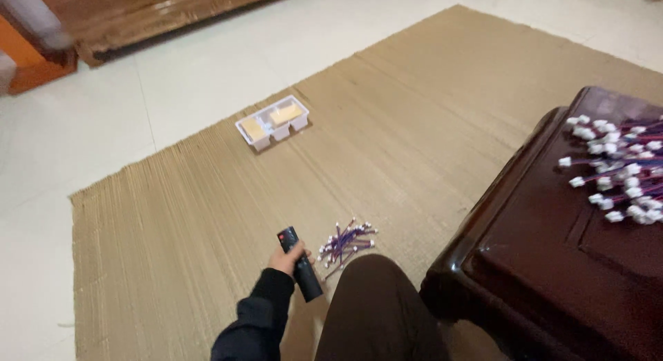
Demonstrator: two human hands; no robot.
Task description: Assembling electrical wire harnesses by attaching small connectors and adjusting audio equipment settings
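The left hand has its grip closed around a black remote. At its three o'clock, a bundle of purple wires lies on the woven mat.

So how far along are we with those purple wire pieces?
Looks early. A small bundle of purple wires lies on the woven mat, while a much larger pile sits on the dark wooden table. The white divided tray holds only tan pieces, no wires visible. The left hand grips a black remote-like device; the right hand is out of view.
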